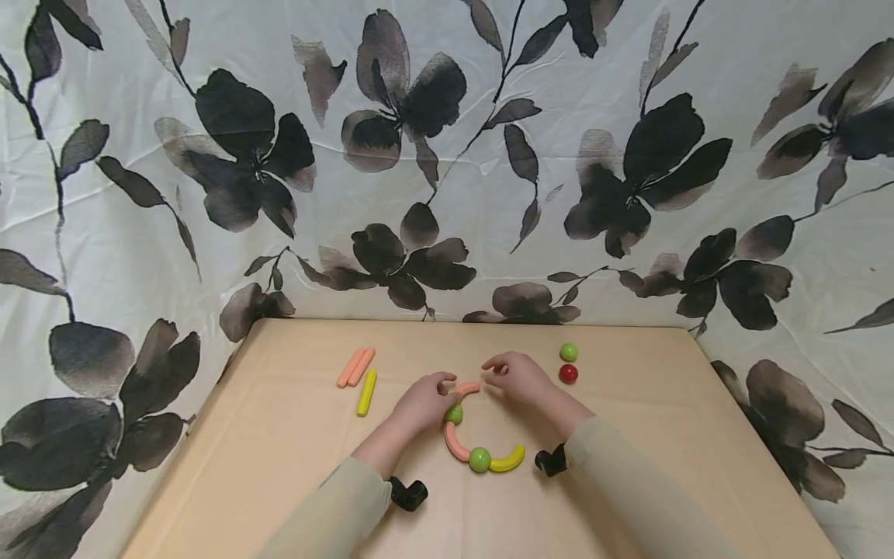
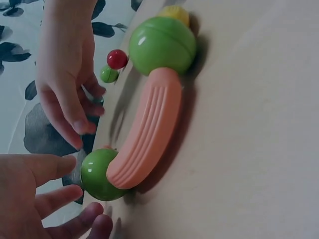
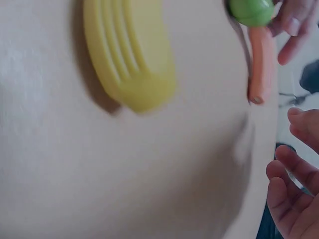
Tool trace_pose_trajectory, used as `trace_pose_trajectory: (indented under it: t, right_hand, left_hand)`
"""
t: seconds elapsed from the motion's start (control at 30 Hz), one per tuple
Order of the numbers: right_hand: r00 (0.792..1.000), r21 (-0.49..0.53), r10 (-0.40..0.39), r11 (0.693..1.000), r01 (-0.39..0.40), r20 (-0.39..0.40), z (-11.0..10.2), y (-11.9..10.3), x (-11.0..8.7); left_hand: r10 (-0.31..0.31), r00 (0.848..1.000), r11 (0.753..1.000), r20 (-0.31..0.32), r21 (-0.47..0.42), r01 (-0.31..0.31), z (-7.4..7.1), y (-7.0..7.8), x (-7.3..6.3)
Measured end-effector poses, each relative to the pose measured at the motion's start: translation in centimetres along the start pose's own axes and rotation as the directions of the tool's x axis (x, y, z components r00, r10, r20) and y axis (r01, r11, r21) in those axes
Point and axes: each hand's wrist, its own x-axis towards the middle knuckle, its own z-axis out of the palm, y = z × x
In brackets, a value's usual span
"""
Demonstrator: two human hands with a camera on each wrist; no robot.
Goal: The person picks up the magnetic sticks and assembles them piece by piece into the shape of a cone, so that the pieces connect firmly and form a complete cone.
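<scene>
An open ring of joined toy pieces lies on the table. It runs from a curved orange stick [image 1: 469, 387] at the top through a green ball [image 1: 454, 414], a second curved orange stick [image 2: 149, 129] and another green ball [image 1: 479, 460] to a curved yellow stick [image 1: 508, 460]. My left hand [image 1: 424, 402] is beside the upper green ball, its fingers spread and loosely bent; whether they touch it I cannot tell. Just right of the top orange stick's free end hovers my right hand [image 1: 522, 378], fingers relaxed and nothing between them.
Two straight orange sticks [image 1: 356, 366] and a straight yellow stick [image 1: 366, 393] lie at the back left of the table [image 1: 279, 466]. At the back right sit a loose green ball [image 1: 569, 352] and a red ball [image 1: 569, 374]. Flower-printed cloth [image 1: 489, 194] hangs behind.
</scene>
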Motion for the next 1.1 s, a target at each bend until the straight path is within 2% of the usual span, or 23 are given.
trace_pose_trajectory:
  t: [0.17,0.37,0.63,0.8,0.9,1.1]
  right_hand:
    - [0.998,0.02,0.017,1.0,-0.016,-0.068,-1.9,1.4,-0.4]
    - [0.988,0.017,-0.006,1.0,0.008,-0.157,-5.0,4.6,-1.0]
    - [0.975,0.023,0.102,0.995,-0.1,-0.195,-8.9,8.8,-2.7]
    - [0.969,0.01,0.094,0.995,-0.094,-0.228,-9.6,10.8,-3.0]
    - [0.972,0.006,0.087,0.996,-0.088,-0.219,-9.5,11.6,-2.7]
    - [0.983,0.032,0.137,0.99,-0.134,-0.123,-9.4,12.4,-2.0]
  left_hand:
    - [0.025,0.999,1.0,-0.022,-0.016,-0.026,0.1,0.2,0.9]
    - [0.09,0.995,0.995,-0.041,0.035,-0.089,0.4,0.0,2.1]
    - [0.098,0.995,0.993,0.022,0.07,-0.099,0.3,0.2,3.4]
    - [0.072,0.997,0.996,0.039,0.042,-0.074,0.6,0.5,3.8]
    - [0.057,0.997,0.998,0.047,0.029,-0.059,0.7,0.5,3.9]
    - [0.052,0.994,0.998,0.097,0.027,-0.055,0.7,1.0,4.0]
